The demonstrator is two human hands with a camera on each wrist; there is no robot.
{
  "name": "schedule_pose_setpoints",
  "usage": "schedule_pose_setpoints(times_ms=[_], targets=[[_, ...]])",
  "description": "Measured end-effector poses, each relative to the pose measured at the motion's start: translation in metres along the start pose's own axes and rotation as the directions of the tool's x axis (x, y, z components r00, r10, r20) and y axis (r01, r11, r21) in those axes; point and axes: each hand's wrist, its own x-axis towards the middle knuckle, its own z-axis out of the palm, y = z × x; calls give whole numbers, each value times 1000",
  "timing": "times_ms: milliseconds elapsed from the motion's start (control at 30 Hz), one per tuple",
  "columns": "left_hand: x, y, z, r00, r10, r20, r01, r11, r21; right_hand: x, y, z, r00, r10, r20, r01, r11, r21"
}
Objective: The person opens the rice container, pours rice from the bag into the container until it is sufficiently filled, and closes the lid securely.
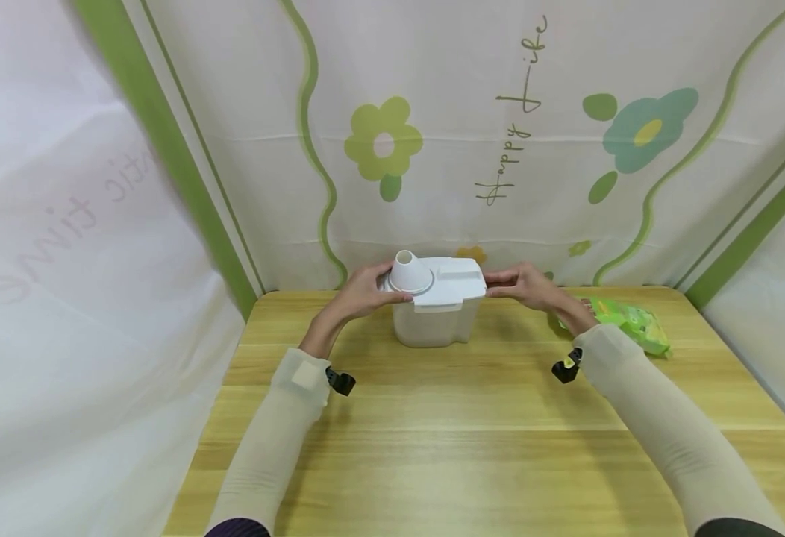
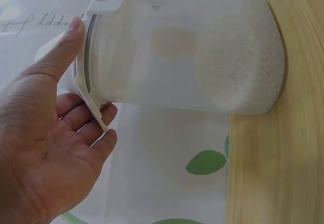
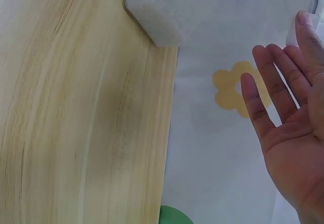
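Both hands at the lid [image 1: 448, 282] of the tub [image 1: 433, 322], counter's 12 o'clock: left hand [image 1: 364, 292] and right hand [image 1: 523, 286] with straight fingers touching its rim. Likely seating the lid; next needs even downward pressure.

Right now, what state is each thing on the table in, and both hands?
Container: upright on the table, grain inside.
Lid: on the container, spout cap in place.
Green packet: lying flat, untouched.
Left hand: straight fingers touching the lid's left edge.
Right hand: straight fingers touching the lid's right edge.
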Motion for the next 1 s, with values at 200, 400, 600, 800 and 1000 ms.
schedule_pose_setpoints(times_ms=[200, 400, 600, 800, 1000], targets=[[-2, 0, 0, 1000, 1, 8, -1, 1000, -5, 1, 3, 4, 1000, -8, -8, 9, 1000, 21], [-1, 1, 0, 1000, -11, 13, 11, 1000, 18, -2, 2, 2, 1000, -17, 10, 17, 1000, -26], [-1, 2, 2, 1000, -6, -12, 6, 1000, 14, -6, -13, -6, 997, -62, 49, 62, 998, -12], [-8, 7, 6, 998, -10, -63, 12, 999, 41, -4, -32, -10, 988, -150, 24, 152, 985, -83], [-10, 11, 16, 985, -17, -170, 30, 997, 78, 0, -47, -2, 979, -202, 20, 199, 934, -296]])
